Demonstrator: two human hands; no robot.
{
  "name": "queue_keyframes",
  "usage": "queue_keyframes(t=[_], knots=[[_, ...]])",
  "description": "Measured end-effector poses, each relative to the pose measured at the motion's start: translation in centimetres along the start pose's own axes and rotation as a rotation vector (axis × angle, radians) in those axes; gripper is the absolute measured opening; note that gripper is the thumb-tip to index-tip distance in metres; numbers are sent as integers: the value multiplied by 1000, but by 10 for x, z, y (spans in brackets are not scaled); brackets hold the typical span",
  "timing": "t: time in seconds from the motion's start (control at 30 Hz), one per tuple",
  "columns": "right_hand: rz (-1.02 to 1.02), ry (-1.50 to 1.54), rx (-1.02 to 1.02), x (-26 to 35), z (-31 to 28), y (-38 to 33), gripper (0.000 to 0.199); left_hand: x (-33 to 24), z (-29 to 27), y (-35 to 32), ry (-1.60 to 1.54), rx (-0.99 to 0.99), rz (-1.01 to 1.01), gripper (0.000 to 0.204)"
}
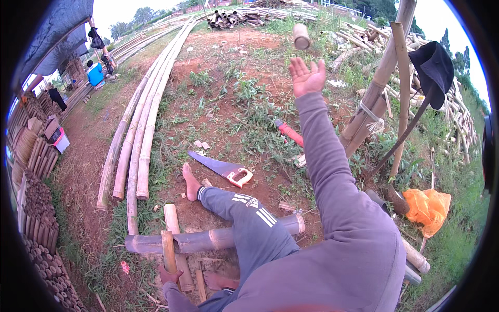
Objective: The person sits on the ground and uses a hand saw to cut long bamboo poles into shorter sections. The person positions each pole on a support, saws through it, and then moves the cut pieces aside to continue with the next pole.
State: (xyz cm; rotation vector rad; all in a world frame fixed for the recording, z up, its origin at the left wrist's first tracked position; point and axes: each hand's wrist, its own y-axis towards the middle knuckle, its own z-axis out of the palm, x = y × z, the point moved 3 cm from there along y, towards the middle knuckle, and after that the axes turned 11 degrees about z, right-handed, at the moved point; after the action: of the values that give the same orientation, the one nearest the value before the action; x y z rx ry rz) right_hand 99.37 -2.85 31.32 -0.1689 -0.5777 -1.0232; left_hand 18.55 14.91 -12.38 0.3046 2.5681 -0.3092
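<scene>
Over the weedy red ground (80, 166), the right hand (307, 77) spreads palm up, fingers released, a short tan bamboo cylinder (301, 37) just beyond them; the left hand (169, 276) grasps a yellow-brown bamboo strip (168, 251) crossing a thick grey bamboo pole (210, 239).

A white lettered logo (252, 203) sits between two sets of white stripes (267, 218) on the person's grey trousers (254, 234).
</scene>
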Motion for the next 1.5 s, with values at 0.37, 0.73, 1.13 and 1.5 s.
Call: queue_keyframes(t=[0.37,0.73,1.13,1.5], knots=[[-163,-1558,619,-112,-37,-184,46,-112,-44,-30,356,-109,19,76],[-37,-1409,1261,-281,-46,-383,49,-216,-207,-82,372,-374,277,66],[55,-1172,1153,-274,1,-433,58,-357,-415,-170,-212,-773,741,68],[-723,-1235,567,-98,84,-398,83,-447,-331,-114,-1338,-311,1036,68]])
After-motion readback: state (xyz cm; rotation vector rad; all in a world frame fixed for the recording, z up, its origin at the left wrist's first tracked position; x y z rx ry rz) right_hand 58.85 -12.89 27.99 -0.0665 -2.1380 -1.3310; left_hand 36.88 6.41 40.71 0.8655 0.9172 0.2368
